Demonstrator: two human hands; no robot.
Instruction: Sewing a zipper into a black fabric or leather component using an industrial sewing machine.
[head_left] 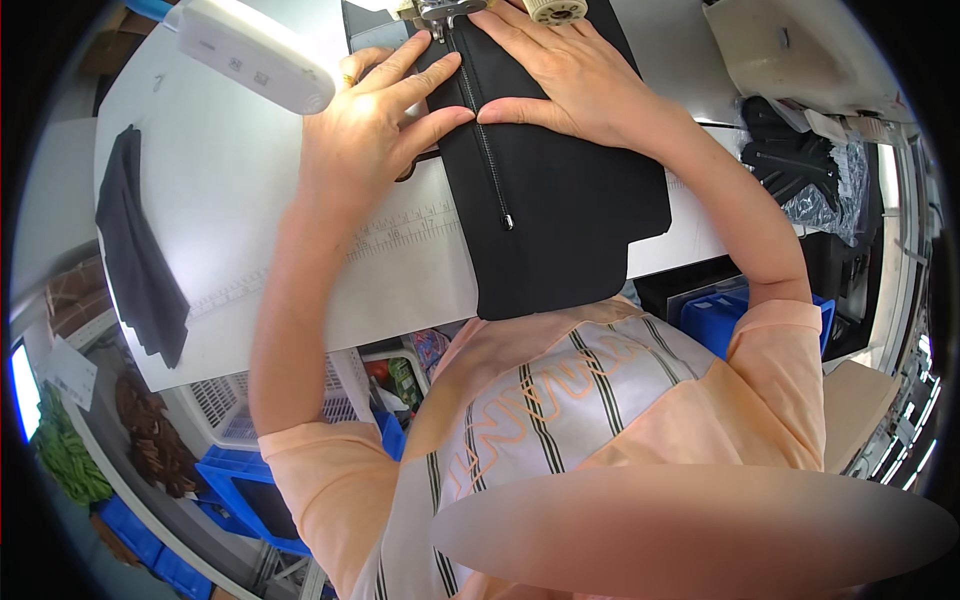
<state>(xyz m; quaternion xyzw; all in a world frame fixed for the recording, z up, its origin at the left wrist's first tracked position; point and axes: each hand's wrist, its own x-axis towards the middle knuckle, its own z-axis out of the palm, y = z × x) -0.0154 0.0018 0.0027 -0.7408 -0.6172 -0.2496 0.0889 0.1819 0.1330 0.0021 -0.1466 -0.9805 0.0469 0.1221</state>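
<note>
A black fabric panel [570, 190] lies under the sewing machine's presser foot [440, 25] and hangs over the table's near edge. Down its left part runs a zipper [485, 155], its metal pull at the near end. My left hand [385, 105] rests flat at the left of the zipper, fingers spread, thumb tip at the teeth. On the other side my right hand [570, 75] presses the panel with fingers stretched toward the machine and its thumb beside the zipper. Both thumbs nearly meet. The needle's contact with the fabric is too small to make out.
A white lamp-like device [255, 55] juts over the table at the upper left. Dark fabric pieces [140, 250] lie along the white table's [230, 240] left edge. Black zippers in a plastic bag [800, 170] sit at the right. Below stand a white basket [220, 400] and blue bins [260, 490].
</note>
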